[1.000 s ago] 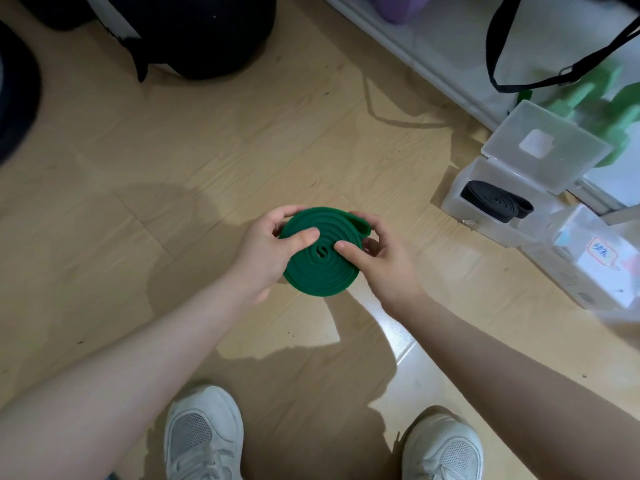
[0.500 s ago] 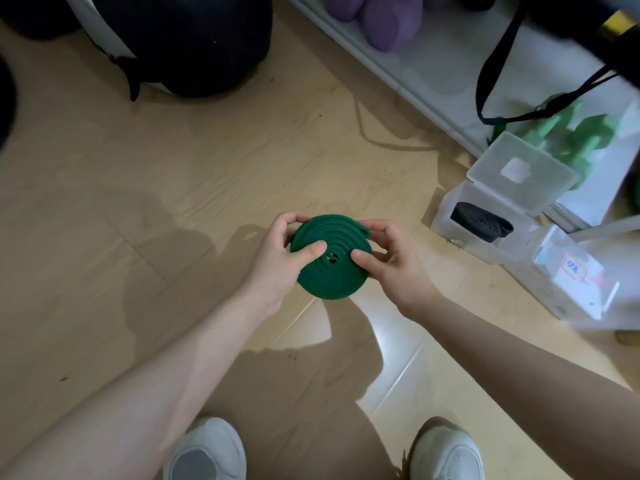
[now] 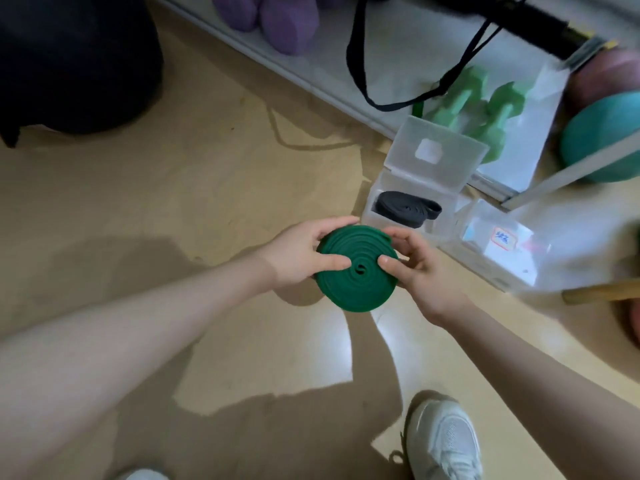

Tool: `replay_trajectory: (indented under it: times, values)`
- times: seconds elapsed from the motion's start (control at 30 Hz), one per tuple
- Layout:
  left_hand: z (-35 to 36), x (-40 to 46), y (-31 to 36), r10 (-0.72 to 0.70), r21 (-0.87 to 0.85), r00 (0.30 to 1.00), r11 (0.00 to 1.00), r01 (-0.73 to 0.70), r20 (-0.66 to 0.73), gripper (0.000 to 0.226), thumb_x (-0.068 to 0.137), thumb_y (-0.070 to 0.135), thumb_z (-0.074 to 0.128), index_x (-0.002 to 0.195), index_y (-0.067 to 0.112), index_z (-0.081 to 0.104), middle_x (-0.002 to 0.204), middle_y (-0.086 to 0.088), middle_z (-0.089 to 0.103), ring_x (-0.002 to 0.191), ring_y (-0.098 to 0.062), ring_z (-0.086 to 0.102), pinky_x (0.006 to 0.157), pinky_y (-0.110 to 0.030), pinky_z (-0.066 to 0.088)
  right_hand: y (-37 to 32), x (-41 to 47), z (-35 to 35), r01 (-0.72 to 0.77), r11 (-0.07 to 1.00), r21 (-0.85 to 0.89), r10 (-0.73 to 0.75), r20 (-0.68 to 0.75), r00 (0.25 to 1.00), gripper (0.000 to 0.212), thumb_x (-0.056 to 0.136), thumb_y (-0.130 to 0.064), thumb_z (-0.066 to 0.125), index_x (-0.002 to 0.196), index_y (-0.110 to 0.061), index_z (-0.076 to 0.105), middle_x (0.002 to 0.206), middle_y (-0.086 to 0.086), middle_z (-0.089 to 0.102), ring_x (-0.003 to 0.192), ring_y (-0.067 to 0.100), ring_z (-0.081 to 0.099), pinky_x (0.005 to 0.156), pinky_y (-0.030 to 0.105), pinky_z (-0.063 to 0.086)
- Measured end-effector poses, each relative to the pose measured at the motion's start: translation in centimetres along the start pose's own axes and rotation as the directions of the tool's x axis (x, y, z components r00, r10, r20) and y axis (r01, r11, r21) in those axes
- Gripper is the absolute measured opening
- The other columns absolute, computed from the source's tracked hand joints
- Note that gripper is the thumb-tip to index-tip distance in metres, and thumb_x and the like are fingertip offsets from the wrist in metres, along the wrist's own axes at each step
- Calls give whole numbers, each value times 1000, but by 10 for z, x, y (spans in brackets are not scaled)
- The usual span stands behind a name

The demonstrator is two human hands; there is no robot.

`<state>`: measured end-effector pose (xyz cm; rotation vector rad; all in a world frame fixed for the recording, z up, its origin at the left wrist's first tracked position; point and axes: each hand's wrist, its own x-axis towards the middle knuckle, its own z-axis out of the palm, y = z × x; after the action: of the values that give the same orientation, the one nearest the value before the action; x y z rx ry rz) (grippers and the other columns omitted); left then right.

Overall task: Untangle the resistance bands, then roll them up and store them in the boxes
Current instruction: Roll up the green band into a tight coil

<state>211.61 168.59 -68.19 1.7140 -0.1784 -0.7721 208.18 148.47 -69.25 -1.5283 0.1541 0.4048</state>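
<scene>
A dark green resistance band (image 3: 356, 285), wound into a flat coil, is held above the wooden floor between both hands. My left hand (image 3: 298, 258) grips its left edge, thumb on the top face. My right hand (image 3: 419, 268) grips the right edge, thumb pressing near the coil's centre. To the upper right an open clear plastic box (image 3: 377, 199) holds a rolled black band (image 3: 405, 207), its lid (image 3: 436, 154) standing up behind. A second clear box (image 3: 491, 251) with a paper label sits to its right.
A low white shelf (image 3: 325, 67) along the back carries purple dumbbells (image 3: 273, 19) and green dumbbells (image 3: 485, 109); a black strap (image 3: 360, 77) hangs over it. A teal ball (image 3: 602, 136) lies far right, a big black object (image 3: 76, 60) upper left. My white shoe (image 3: 443, 441) is at the bottom.
The view has shifted toward the boxes and shelf, which look closer. Both hands keep the same hold on the green coil, thumbs shifted slightly.
</scene>
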Motion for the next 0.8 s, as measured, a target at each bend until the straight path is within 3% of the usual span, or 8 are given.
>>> replay_trajectory:
  times: [0.07,0.2,0.33,0.43,0.5,0.63,0.7,0.8]
  values:
    - [22,21,5,-12,38,1000,999,12,16,51,86,9,62,131,29,48,115,11,59,105,-8,58,85,-23,52,6,-3,-28,-10,1000,-2,10,-5,1000,30,89,3,51,111,-17,53,113,3,62,89,15,67,70,28,56]
    - [72,55,12,-83,33,996,996,83,17,43,78,21,64,109,48,52,115,6,62,108,-17,60,91,-44,51,21,-8,-84,-81,997,19,81,2,997,32,89,1,52,120,-7,49,123,15,56,95,26,64,72,33,58]
    - [113,81,22,-169,-56,981,983,175,93,44,83,12,63,102,50,49,119,0,58,111,-26,58,87,-50,52,35,-16,-129,-111,989,97,114,-22,993,31,90,-3,54,120,-11,50,124,15,56,98,26,62,74,33,57]
    - [142,101,25,-243,-104,966,962,252,93,47,85,7,63,99,50,49,116,-1,57,107,-29,60,71,-46,57,49,-20,-159,-112,981,161,118,-30,993,34,83,-13,59,117,-18,54,117,8,62,101,25,63,74,32,56]
    - [157,112,27,-272,-119,962,954,274,33,49,86,5,62,99,50,49,116,-3,59,102,-28,62,62,-37,56,52,-19,-176,-110,987,121,113,-23,993,37,83,-14,59,118,-22,54,118,1,62,110,24,60,84,36,54]
    - [179,125,33,-304,-177,947,942,284,-101,47,85,2,62,108,41,53,115,-7,63,98,-23,63,61,-27,52,42,-8,-201,-51,961,-271,32,-73,997,34,91,-14,56,124,-24,52,117,-11,57,117,13,50,101,25,40]
    - [183,128,34,-315,-144,932,946,292,-181,47,85,3,62,114,38,52,115,-5,61,102,-23,60,68,-31,54,42,3,-212,-29,824,-566,-82,-169,982,34,92,-26,56,124,-16,55,124,-3,54,122,16,45,100,20,31]
    - [181,129,32,-326,-188,898,941,280,-295,48,85,4,62,119,36,52,119,-2,58,107,-24,57,80,-40,55,52,19,-228,-13,580,-814,-250,-193,949,36,90,-23,56,120,-4,55,130,15,51,124,31,43,104,36,34]
